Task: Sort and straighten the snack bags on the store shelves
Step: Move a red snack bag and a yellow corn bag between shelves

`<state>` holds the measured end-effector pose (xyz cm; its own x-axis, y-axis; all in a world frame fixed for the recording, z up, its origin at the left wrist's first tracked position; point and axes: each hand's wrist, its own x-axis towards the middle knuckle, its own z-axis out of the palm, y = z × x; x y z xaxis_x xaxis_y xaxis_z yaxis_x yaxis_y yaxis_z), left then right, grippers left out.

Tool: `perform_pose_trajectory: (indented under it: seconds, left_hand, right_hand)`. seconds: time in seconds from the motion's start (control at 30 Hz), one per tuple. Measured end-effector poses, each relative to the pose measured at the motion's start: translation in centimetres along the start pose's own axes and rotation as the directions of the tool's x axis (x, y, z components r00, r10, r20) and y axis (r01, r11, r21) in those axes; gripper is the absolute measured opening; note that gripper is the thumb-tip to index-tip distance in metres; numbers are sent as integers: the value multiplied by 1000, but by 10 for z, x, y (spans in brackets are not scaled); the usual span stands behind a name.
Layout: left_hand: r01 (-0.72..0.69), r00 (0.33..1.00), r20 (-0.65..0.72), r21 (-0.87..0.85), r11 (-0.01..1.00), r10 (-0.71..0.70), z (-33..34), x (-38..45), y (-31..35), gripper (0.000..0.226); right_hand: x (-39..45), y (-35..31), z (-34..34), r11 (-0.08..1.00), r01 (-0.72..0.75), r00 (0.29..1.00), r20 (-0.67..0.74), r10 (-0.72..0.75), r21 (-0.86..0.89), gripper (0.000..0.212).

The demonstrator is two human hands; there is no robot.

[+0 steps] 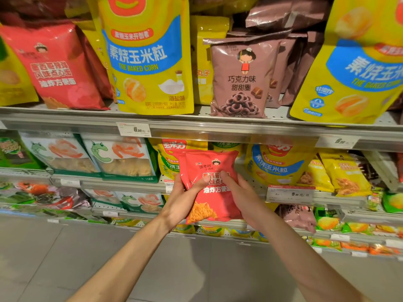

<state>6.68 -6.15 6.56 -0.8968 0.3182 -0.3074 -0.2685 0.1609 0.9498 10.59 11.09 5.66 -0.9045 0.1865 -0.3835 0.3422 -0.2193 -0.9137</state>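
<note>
Two red snack bags, one behind the other, are held in front of the second shelf. My left hand grips them from the left, thumb across the front. My right hand grips the right side, thumb on the printed face. On the top shelf a matching red bag leans at the left, beside a large yellow baked-corn pouch. A brown chocolate-ring bag stands to the right of that pouch.
Another yellow corn pouch tilts at the top right. Green-and-white shrimp-cracker bags fill the second shelf's left; yellow pouches and small yellow bags sit to the right. Lower shelves hold mixed bags. Grey floor lies below.
</note>
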Motion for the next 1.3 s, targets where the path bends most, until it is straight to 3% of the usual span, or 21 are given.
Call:
perform_pose_trajectory:
  seconds: [0.1, 0.2, 0.4, 0.57, 0.63, 0.8, 0.97, 1.13, 1.23, 1.3]
  left_hand:
    - [-34, 999, -35, -39, 999, 33, -11, -17, 10, 101]
    - [-85, 996, -45, -74, 994, 82, -31, -34, 24, 88]
    - [-154, 987, -50, -71, 985, 151, -91, -77, 55, 86]
    - [-246, 969, -38, -35, 969, 244, -162, -126, 83, 54]
    - [-275, 961, -42, -18, 961, 274, -195, -143, 96, 61]
    - [-350, 932, -88, 24, 937, 350, -273, -172, 121, 72]
    - [-387, 919, -85, 6, 922, 386, -336, -179, 142, 88]
    - [-414, 907, -101, -30, 910, 409, -385, -164, 160, 77]
    - [-410, 908, -108, -33, 911, 405, -410, -141, 170, 83]
    - [-412, 905, -131, -44, 910, 404, -428, -123, 177, 82]
  right_hand:
    - [-13, -11, 17, 998, 46, 999, 31, -45, -42, 39]
    - [-32, -28, 40, 993, 93, 995, 46, -90, -77, 48]
    - [-80, -59, 101, 971, 200, 977, 104, -187, -128, 45]
    - [-104, -70, 178, 941, 296, 955, 33, -295, -166, 75]
    - [-110, -73, 212, 935, 323, 946, 17, -324, -144, 88]
    - [-133, -95, 295, 890, 419, 908, 60, -415, -179, 83]
    - [-144, -124, 360, 881, 450, 892, 117, -436, -145, 39]
    - [-123, -146, 409, 862, 482, 872, 184, -454, -154, 43]
    - [-94, -156, 432, 861, 482, 870, 201, -449, -162, 53]
    - [-74, -163, 449, 865, 471, 875, 214, -434, -171, 31]
